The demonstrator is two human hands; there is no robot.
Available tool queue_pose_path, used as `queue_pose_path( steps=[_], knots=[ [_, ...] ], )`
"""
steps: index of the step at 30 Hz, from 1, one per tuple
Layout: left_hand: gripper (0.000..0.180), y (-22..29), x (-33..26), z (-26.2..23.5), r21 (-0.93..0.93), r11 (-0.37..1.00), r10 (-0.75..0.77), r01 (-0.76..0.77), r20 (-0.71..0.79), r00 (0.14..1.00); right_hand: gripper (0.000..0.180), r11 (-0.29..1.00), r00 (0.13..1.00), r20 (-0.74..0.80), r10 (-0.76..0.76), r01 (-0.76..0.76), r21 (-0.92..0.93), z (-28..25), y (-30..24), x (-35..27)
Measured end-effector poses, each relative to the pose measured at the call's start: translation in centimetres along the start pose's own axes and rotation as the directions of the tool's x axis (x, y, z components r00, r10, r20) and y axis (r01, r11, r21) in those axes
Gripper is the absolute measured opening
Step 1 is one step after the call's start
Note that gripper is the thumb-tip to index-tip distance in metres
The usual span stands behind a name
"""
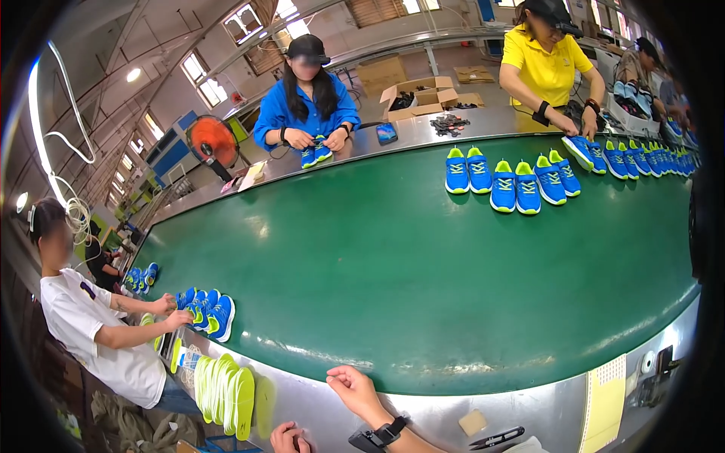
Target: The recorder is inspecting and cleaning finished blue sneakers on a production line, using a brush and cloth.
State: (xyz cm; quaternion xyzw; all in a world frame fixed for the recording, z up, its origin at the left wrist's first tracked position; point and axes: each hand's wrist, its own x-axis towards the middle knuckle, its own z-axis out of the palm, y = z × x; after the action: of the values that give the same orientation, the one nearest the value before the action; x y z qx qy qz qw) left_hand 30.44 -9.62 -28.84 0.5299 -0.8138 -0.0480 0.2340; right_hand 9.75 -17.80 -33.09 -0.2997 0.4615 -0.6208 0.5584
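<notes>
At the left, a co-worker's hands (pixel 175 314) touch blue shoes (pixel 220 317) on the green belt (pixel 377 279). Then lime sole-shaped pieces (pixel 225 396), wound with pale cord, lie on the metal desk (pixel 544 404). Beside them, the left hand (pixel 288 438) has curled fingers; whether they grip anything I cannot tell. The right hand (pixel 353 387), loosely half open and empty, is at the belt's near edge. Farther right are a pale block (pixel 473 423), black snips (pixel 498 438) and a yellow sheet (pixel 604 411) with print too small to read.
</notes>
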Motion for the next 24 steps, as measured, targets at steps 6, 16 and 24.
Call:
queue_pose_path(
  steps=[6, 16, 24],
  knots=[
    [0.02, -0.1, 0.6, 0.6, -0.022, 0.999, 0.043, -0.042, 0.055, 0.998, 0.019, 0.998, 0.998, -0.043, 0.048, -0.047, 0.031, -1.2, -0.5, -0.1],
    [0.023, -1.3, 0.0, 0.0, -0.006, 0.997, 0.078, -0.078, -0.035, 0.996, 0.022, 0.988, 0.988, 0.027, -0.149, 0.15, -0.03, 2.2, 3.0, 2.1],
    [0.022, -3.8, 0.8, 1.4, 0.06, 0.961, 0.276, -0.269, -0.181, 0.944, 0.019, 0.999, 0.998, -0.062, -0.026, 0.023, -0.044, 1.4, -2.3, -0.1]
  ],
)
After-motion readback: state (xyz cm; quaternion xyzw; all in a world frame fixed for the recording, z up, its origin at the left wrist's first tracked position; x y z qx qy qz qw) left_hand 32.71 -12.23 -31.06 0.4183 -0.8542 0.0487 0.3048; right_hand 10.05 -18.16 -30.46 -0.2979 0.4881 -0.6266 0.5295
